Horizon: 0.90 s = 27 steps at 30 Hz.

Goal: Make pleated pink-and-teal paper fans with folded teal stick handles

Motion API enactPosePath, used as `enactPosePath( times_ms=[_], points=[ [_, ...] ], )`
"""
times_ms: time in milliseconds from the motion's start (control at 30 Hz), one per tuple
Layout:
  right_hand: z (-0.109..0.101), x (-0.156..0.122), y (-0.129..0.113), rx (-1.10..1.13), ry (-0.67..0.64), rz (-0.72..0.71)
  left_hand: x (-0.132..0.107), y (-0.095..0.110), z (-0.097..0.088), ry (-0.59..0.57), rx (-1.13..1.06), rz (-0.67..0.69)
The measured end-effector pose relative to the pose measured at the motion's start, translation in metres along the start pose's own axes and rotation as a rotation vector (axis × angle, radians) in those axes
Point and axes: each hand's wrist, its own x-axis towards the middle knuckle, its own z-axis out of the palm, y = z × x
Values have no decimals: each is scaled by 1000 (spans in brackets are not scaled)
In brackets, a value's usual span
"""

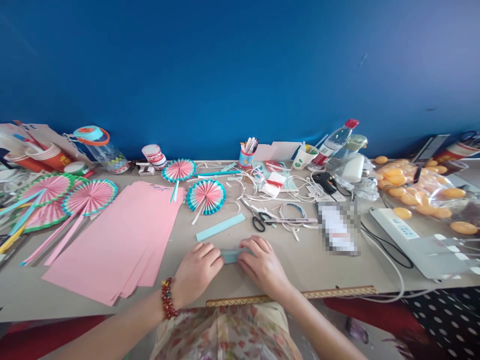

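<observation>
My left hand (198, 270) and my right hand (264, 262) are near the table's front edge, fingers closed on the two ends of a light blue paper strip (230, 256). The strip's middle shows between them, slightly blurred; its ends are hidden under my fingers. A second flat light blue paper strip (220, 227) lies just beyond my hands. Behind it rest two round pleated paper fans, pink with blue edges: one fan (206, 196) nearer, another fan (179, 171) farther back. Black-handled scissors (258, 221) lie beyond my right hand.
Pink paper sheets (112, 235) spread to the left, with more pleated fans (90, 196) beside them. White cords and paper scraps lie behind the scissors. To the right are a power strip (401, 230), a bag of orange balls (416, 185) and a plastic bottle (333, 145).
</observation>
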Motion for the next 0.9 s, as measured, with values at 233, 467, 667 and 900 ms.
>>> enactPosePath(
  times_ms=[233,467,667,900],
  points=[
    [-2,-18,-10,-206,-25,-13,-5,-1,5,-22,-120,-103],
    [-6,-22,-2,-13,-65,71,-4,-5,5,29,-247,-122],
    [-9,-24,2,112,-42,186,-11,-14,4,63,-296,-221],
    [-9,-22,0,71,-27,339,-17,-19,2,81,-318,-374]
  ],
)
